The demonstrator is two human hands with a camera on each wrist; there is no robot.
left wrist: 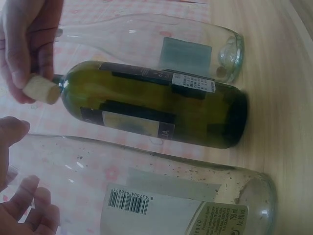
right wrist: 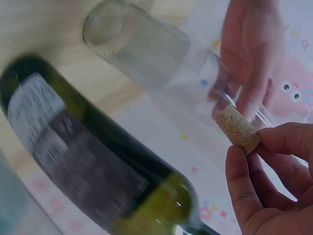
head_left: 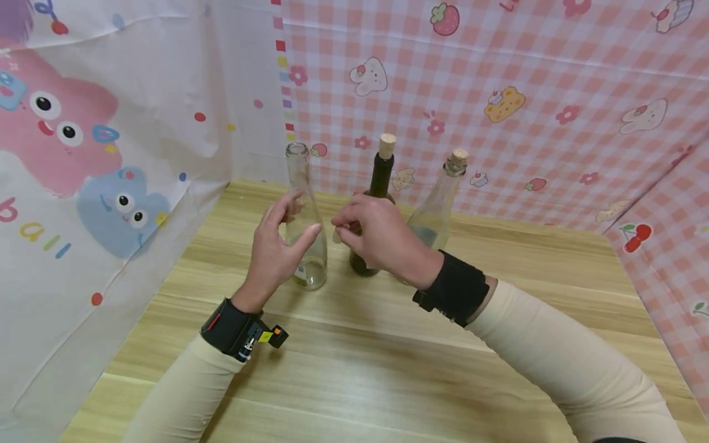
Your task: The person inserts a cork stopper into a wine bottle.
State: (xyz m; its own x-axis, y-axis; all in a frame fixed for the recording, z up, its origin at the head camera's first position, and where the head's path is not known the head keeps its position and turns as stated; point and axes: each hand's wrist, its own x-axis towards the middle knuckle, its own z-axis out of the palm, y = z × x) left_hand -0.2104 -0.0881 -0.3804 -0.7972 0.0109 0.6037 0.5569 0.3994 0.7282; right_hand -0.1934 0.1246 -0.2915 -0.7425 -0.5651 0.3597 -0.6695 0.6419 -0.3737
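Observation:
A cork [right wrist: 237,128] is pinched between the thumb and fingertips of my right hand [head_left: 379,231]. In the head view this hand is in front of the dark green wine bottle [head_left: 381,178], close to the right side of an uncorked clear glass bottle [head_left: 300,169]. The clear bottle stands upright on the left, its mouth bare. My left hand [head_left: 279,246] is at this bottle's upper body, thumb extended across the front and fingers loosely bent at the far side. The left wrist view shows the same cork [left wrist: 42,89] jutting from the right fingers.
The green bottle carries its own cork [head_left: 387,146]. To its right stands another clear bottle [head_left: 437,203], also with a cork [head_left: 459,156]. All three bottles stand on a wood-grain table [head_left: 354,369], near a pink checked cloth [head_left: 476,74] at the back.

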